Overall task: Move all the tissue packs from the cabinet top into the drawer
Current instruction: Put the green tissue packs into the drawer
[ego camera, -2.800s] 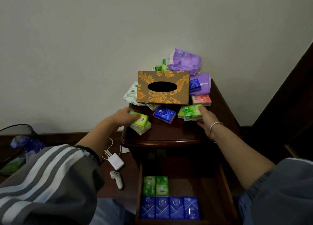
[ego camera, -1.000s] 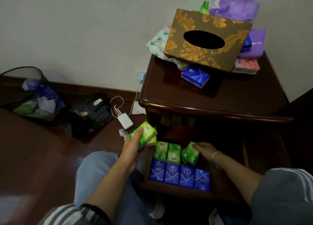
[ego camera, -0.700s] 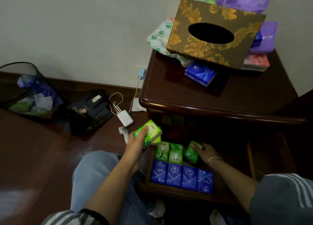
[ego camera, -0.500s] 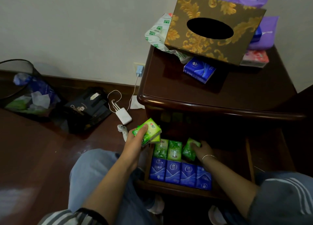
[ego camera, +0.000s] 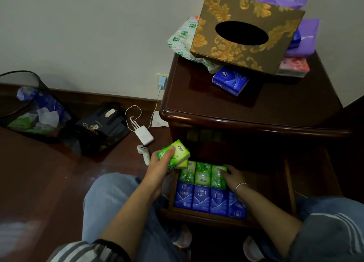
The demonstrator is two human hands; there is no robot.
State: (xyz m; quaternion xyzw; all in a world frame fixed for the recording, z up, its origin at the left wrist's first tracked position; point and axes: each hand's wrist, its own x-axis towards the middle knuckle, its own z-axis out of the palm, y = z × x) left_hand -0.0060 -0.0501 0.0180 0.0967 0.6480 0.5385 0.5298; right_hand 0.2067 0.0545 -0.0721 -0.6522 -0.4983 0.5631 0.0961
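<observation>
My left hand (ego camera: 160, 164) grips light green tissue packs (ego camera: 177, 156) just left of the open drawer (ego camera: 204, 216). My right hand (ego camera: 233, 176) rests inside the drawer, fingers on a green pack (ego camera: 217, 177) set down as the third in the back row. Two other green packs (ego camera: 201, 173) lie beside it, and a row of several blue packs (ego camera: 201, 199) fills the front. On the cabinet top (ego camera: 275, 108) a blue pack (ego camera: 230, 81) and a pink pack (ego camera: 294, 65) lie by the gold-patterned tissue box (ego camera: 246, 31).
Purple packages (ego camera: 301, 37) and a white-green wrapper (ego camera: 182, 39) sit behind the tissue box. On the floor to the left are a white charger (ego camera: 143, 134), a small white controller (ego camera: 143, 153), a black box (ego camera: 102, 127) and a bin (ego camera: 25, 106). My knees are below the drawer.
Both hands came down from the cabinet top with green packs. My right hand laid its pack flat beside the two green ones; my left hand stays by the drawer's left edge.
</observation>
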